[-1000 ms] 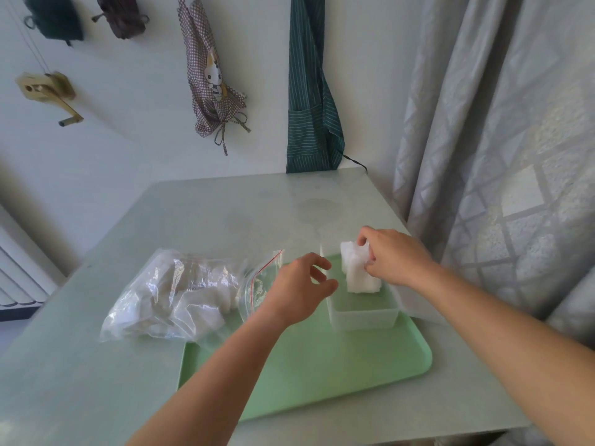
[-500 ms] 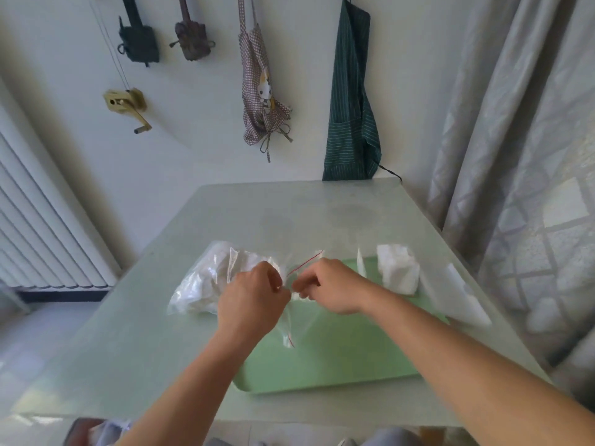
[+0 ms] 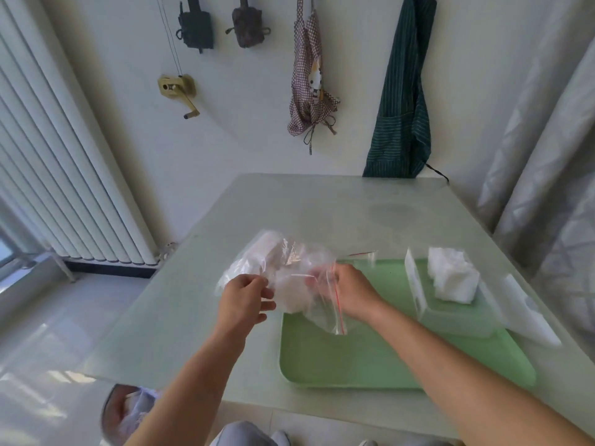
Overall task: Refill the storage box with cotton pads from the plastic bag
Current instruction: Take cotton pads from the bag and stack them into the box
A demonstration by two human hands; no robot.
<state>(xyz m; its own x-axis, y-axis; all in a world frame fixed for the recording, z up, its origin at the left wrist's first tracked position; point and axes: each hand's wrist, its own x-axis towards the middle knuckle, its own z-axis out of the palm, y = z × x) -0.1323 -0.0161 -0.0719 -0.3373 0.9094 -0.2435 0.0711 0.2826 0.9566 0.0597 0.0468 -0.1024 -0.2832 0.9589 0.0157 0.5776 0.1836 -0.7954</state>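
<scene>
The clear plastic bag point(image 3: 283, 268) of white cotton pads is lifted over the table, just left of the green tray point(image 3: 386, 358). My left hand point(image 3: 244, 297) pinches the bag's near left side. My right hand point(image 3: 351, 291) has its fingers inside the bag's open mouth, where the red zip strip drapes over it. The film blurs those fingers, so what they hold is unclear. The clear storage box point(image 3: 457, 317) stands on the tray's right part with a stack of cotton pads point(image 3: 450, 278) in it.
The box's white lid point(image 3: 528, 313) leans off the tray's right edge. A bin point(image 3: 128, 413) with a bag stands under the table's near left corner. A radiator point(image 3: 64, 175) is at the left and curtains point(image 3: 547, 156) hang at the right. Aprons hang on the wall.
My right hand left the pads in the box and came to the bag. Both hands pulled the bag's mouth apart, and the right fingers have slipped inside. The view swung left.
</scene>
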